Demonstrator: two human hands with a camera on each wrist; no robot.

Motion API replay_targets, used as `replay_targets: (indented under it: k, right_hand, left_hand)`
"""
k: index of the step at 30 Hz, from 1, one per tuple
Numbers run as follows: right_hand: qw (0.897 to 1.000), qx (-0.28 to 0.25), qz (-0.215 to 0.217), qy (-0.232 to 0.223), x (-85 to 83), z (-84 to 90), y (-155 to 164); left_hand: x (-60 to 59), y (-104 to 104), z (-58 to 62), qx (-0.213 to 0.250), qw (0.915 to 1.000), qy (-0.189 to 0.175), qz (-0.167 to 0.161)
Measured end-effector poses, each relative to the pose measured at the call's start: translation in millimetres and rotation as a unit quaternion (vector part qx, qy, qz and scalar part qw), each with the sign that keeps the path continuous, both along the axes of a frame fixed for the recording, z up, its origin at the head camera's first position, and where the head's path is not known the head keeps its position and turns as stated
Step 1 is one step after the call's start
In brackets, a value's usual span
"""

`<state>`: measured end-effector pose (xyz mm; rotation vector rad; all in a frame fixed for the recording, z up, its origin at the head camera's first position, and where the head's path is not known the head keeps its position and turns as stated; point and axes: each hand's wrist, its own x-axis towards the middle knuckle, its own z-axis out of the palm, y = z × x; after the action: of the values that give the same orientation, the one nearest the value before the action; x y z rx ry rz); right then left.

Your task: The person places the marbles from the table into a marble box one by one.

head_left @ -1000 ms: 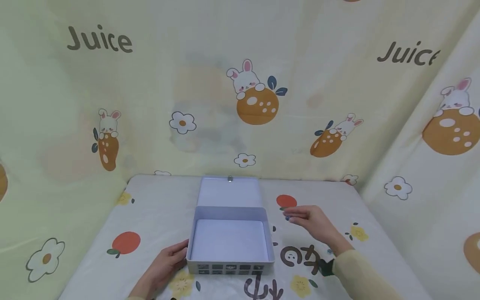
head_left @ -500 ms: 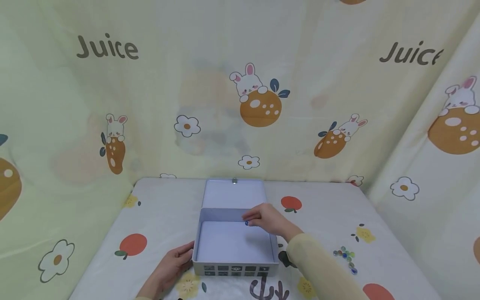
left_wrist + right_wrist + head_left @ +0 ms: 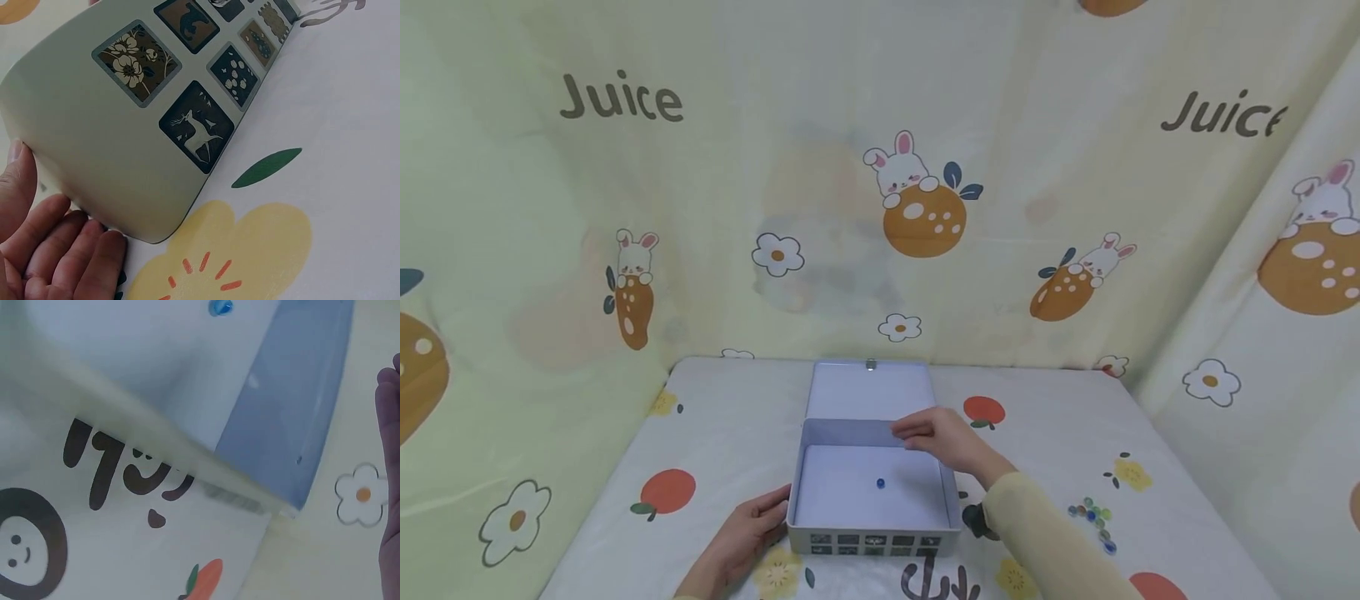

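A pale metal box [image 3: 802,542] with small picture squares on its front stands on the table, its lid [image 3: 868,392] laid back. On the white floor inside lies one blue glass marble [image 3: 881,483], also near the top of the right wrist view [image 3: 220,307]. My right hand [image 3: 946,438] hovers over the box's right back part, fingers extended and holding nothing. Against the left wall rests my left hand [image 3: 749,530]; in the left wrist view its thumb [image 3: 17,181] and loosely bent fingers touch the box's corner [image 3: 94,181].
Several glass marbles [image 3: 1092,515] lie in a loose cluster on the printed tablecloth [image 3: 1045,400], right of the box. A patterned curtain [image 3: 820,167] rises behind the table and along both sides.
My right hand carried the blue marble leftward from beside the box to above it, then let it go; the marble now lies inside. The left hand stays at the box's side.
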<state>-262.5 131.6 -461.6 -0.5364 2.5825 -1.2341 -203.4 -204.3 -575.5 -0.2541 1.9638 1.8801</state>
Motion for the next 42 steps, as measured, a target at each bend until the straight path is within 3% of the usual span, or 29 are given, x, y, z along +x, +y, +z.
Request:
replay_targets:
  k: [5,9,16,21,27,37,42]
  right_hand:
    - [0.999,-0.033,-0.034,0.013,12.0,-3.5,49.0]
    - [0.995,-0.047,-0.081,0.020,31.9,-14.4,107.0]
    - [0.977,-0.012,-0.210,0.032,73.6,-45.1,229.3]
    - [0.965,0.039,-0.256,-0.024,93.4,-63.9,282.4]
    - [0.959,0.083,-0.270,-0.025,98.9,-85.2,296.5]
    - [0.943,0.110,-0.302,-0.081,78.0,-113.1,284.2]
    - [0.943,0.154,-0.289,-0.054,76.8,-115.8,278.5]
  left_hand:
    - [-0.7,6.6,-5.0,-0.003,0.9999,0.001,-0.011]
    - [-0.2,5.2,-6.4,-0.009,0.9999,0.001,-0.011]
    - [4.1,-1.2,-2.1,-0.013,0.9999,0.000,-0.002]
    - [5.1,0.8,1.7,-0.011,0.9999,-0.007,0.007]
    - [5.8,5.7,0.1,-0.010,0.9997,-0.021,0.000]
    - [7.5,5.2,-1.1,-0.003,0.9998,-0.017,0.002]
    - [5.9,6.0,-1.1,-0.004,0.9999,-0.013,0.004]
